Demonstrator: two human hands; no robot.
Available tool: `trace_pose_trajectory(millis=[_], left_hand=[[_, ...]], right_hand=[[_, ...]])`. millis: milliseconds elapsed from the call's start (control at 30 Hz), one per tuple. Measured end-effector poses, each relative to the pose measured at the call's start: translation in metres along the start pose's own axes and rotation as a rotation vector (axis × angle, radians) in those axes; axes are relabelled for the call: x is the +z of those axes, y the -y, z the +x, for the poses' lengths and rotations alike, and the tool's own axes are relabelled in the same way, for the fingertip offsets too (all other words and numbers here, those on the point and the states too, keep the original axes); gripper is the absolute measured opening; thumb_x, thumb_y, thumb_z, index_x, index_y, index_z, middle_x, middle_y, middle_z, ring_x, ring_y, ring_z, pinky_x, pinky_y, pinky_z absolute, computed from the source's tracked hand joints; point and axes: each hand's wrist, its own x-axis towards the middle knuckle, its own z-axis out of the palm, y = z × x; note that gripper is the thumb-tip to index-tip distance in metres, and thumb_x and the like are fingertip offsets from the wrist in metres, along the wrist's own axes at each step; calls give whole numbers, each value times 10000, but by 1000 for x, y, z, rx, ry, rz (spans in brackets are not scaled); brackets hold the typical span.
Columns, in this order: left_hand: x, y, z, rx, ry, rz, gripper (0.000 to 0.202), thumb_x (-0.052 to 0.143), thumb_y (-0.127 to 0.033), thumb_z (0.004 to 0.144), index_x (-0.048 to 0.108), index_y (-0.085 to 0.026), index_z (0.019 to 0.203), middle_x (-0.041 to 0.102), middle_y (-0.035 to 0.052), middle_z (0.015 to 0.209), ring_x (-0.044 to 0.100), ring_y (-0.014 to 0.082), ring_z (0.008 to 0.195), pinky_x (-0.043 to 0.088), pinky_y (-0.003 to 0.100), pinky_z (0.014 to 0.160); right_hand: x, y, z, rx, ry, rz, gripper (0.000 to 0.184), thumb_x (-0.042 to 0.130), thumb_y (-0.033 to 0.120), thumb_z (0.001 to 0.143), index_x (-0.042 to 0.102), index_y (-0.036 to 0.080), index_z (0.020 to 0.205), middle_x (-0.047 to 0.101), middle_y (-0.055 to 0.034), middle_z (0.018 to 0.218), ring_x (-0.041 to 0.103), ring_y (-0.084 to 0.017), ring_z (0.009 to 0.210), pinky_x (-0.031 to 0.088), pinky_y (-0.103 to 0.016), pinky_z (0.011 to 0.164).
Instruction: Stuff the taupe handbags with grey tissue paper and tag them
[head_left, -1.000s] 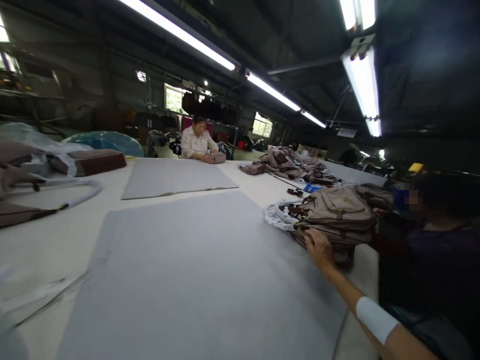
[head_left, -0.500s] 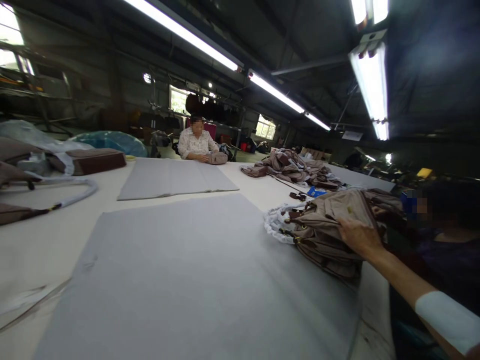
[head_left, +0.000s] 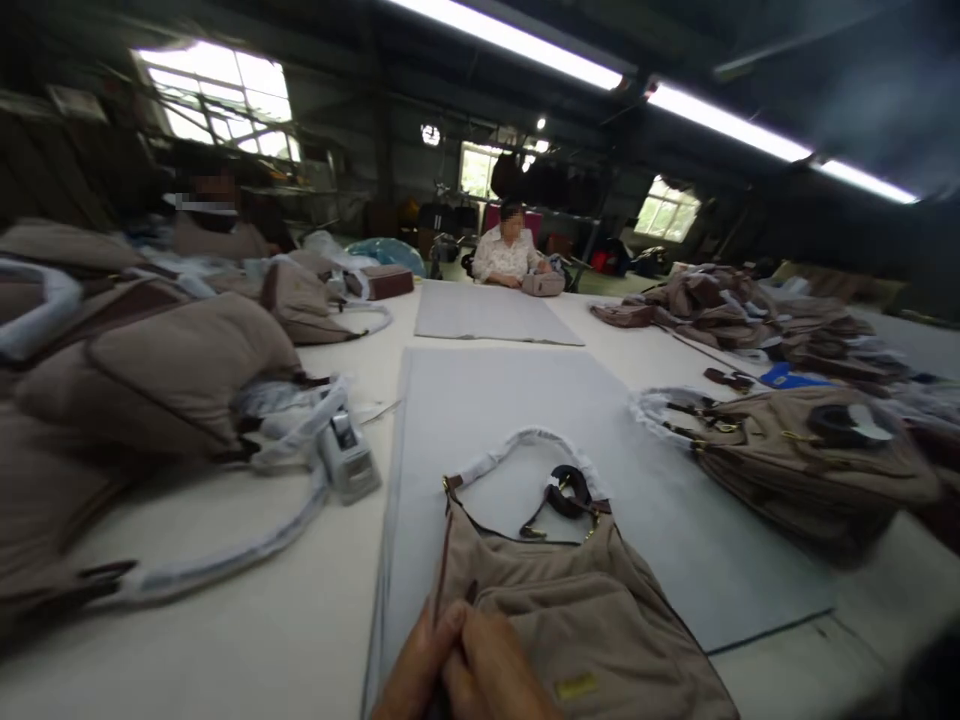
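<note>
Hands [head_left: 457, 668], grip closed, pinch the thin strap [head_left: 442, 565] of a taupe fabric handbag [head_left: 570, 625].

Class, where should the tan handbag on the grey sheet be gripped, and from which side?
Grip the white-wrapped handle at the top of its loop, from above on the far side. It lies in an open arch beyond the body of the tan handbag, so fingers can likely get under it, away from the hands at the near end.
</note>
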Motion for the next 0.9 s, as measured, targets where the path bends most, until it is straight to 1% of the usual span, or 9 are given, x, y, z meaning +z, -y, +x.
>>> trace_pose_trajectory(millis=[133, 233, 333, 400, 433, 567, 667, 800, 900], left_hand=[[-85, -4, -61, -49, -49, -55, 715, 699, -557, 653, 540, -160, 1226, 624, 121, 1202, 559, 311, 1136, 418, 426, 1014], [-162, -18, -101, -4, -78, 173, 565, 608, -487, 753, 554, -150, 1204, 644, 120, 1164, 590, 287, 1086, 440, 447, 980], [-209, -39, -121, 40, -451, 804, 385, 538, -335, 780, 612, -143, 1106, 659, 139, 1121, 613, 302, 1013, 453, 514, 933], [-207, -53, -122, 168, -620, 1178, 363, 488, -240, 786, 618, -121, 1103, 596, 168, 1225, 541, 322, 1128, 396, 543, 986], [-196, -58, -118, 229, -548, 1265, 376, 457, -195, 801, 599, -114, 1139, 581, 165, 1246, 532, 293, 1148, 411, 494, 993], [-134, -60, -93, 157, 76, 1396, 387, 486, -83, 723, 611, -177, 1077, 657, 91, 1110, 620, 217, 986, 518, 324, 835], [-117, -53, -89, 85, 285, 1465, 168, 532, -136, 719, 617, -189, 853, 677, 57, 964, 632, 223, 843, 523, 318, 701], [-136, -57, -114, 376, 214, 1529, 131, 477, -118, 757, 557, -194, 829, 651, 55, 1075, 604, 180, 786, 488, 302, 676], [-150, -66, -144, 684, 4, 1497, 205, 428, -67, 760, 555, -176, 878, 666, 88, 935, 583, 161, 720, 473, 286, 648]], right_hand=[[1, 28, -14, -354, 76, 247, 236, 438, 178, 835, 638, 191, 961, 686, -19, 765, 637, -152, 710, 471, -231, 674], [-25, 3, -10, -449, -230, 114, 253, 428, 263, 882, 631, 180, 1009, 681, -74, 963, 639, -189, 857, 486, -289, 749], [-34, -37, 7, -421, -412, -43, 243, 438, 320, 904, 622, 193, 998, 660, -72, 944, 634, -197, 841, 494, -326, 752], [-29, -53, 20, -457, -437, -107, 213, 458, 329, 907, 610, 213, 998, 652, -57, 948, 630, -189, 847, 499, -320, 753], [-24, -55, 25, -493, -442, -129, 200, 459, 322, 911, 603, 219, 1003, 649, -54, 956, 627, -184, 858, 500, -315, 758], [-6, -36, 44, -662, -399, -224, 181, 467, 294, 918, 586, 215, 1029, 644, -60, 979, 612, -185, 895, 490, -322, 789], [6, -20, 56, -690, -271, -437, 267, 643, 285, 806, 596, 205, 1056, 655, -70, 1007, 615, -225, 859, 480, -353, 722], [19, -16, 66, -600, -144, -679, 186, 676, 121, 731, 636, 199, 895, 669, -46, 824, 602, -240, 739, 422, -354, 622], [25, -6, 68, -639, -61, -685, 170, 579, 45, 766, 629, 197, 825, 656, -44, 756, 588, -232, 736, 381, -339, 605]])
